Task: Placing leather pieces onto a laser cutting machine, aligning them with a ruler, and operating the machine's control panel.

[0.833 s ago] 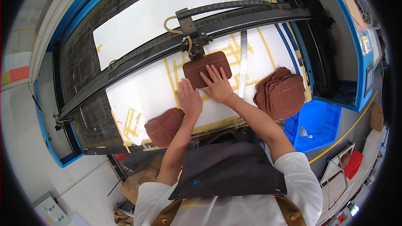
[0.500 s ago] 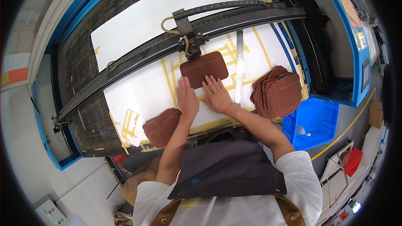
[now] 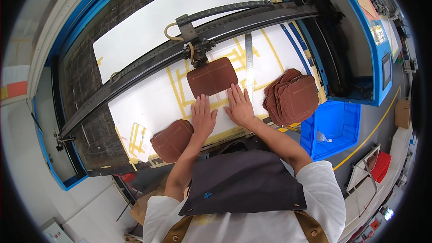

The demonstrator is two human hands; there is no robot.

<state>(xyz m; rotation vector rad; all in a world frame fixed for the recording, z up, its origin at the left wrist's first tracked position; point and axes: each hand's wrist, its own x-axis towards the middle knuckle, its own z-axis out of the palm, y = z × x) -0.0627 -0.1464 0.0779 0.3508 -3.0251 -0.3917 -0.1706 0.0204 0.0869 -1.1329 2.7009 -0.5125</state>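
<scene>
Two bare hands square up to one brown panel (image 3: 212, 78), a flat, round-cornered piece w/ a pale line across it. Position: panel lies on the white sheet (image 3: 135, 108), mid-bed, over yellow tape (image 3: 177, 92) guides; its far edge sits just by the machine head (image 3: 195, 53) on the black gantry beam (image 3: 265, 21) (clearance can't be judged). L hand (image 3: 204, 118): palm down, fingers straight, tips at the panel's near L corner. R hand (image 3: 241, 108): likewise flat, tips at the near R corner, close to the steel ruler (image 3: 249, 65). Grip: none; both hands extended, nothing clamped btwn thumb & fingers. Light contact w/ the near edge seems likely, but pressure can't be told.

Handling (est.): panel looks thin, leather-like, so prob. light, fairly supple, not fragile; it should slide on the smooth sheet under slight push & may skew if one corner is nudged alone. Best hold: flat fingertips at both near corners for shifting; a thumb-&-finger pinch on the near edge for lifting, clear of the head.

Surroundings: small brown stack (image 3: 172, 141) beside L forearm; taller, fanned brown pile (image 3: 292, 96) to R; taped white card (image 3: 140, 142) far L; blue crate (image 3: 335, 116) beyond pile.
</scene>
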